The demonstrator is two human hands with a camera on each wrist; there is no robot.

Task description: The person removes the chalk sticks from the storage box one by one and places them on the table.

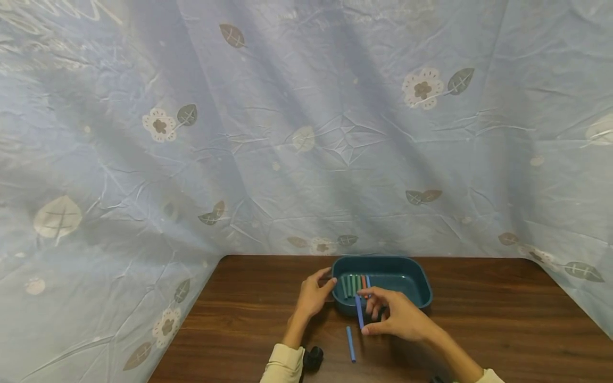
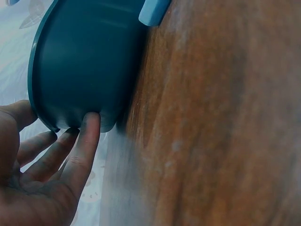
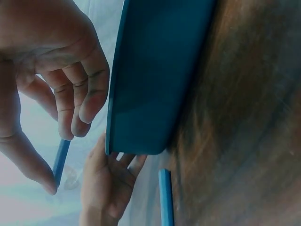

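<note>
The right hand (image 1: 399, 315) pinches a slim, straight blue stick (image 1: 359, 311) near its two ends between thumb and fingertip, at the near side of a smooth, round-cornered teal tray (image 1: 428, 292). The left hand (image 1: 313, 295) is spread, fingers nearly straight, fingertips touching the tray's curved end wall. Inside lies a row of green sticks (image 1: 351, 286), beside an orange stick (image 1: 364, 282). A lighter blue stick (image 1: 351, 344) lies on the wood-grain table (image 1: 483, 308), before the tray.

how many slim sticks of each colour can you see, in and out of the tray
Green slim sticks, in the rounded teal tray: 4
Orange-red slim stick, in the tray: 1
Blue or violet-blue slim sticks (tray, right hand, brown wooden table): 3
Total: 8
</note>
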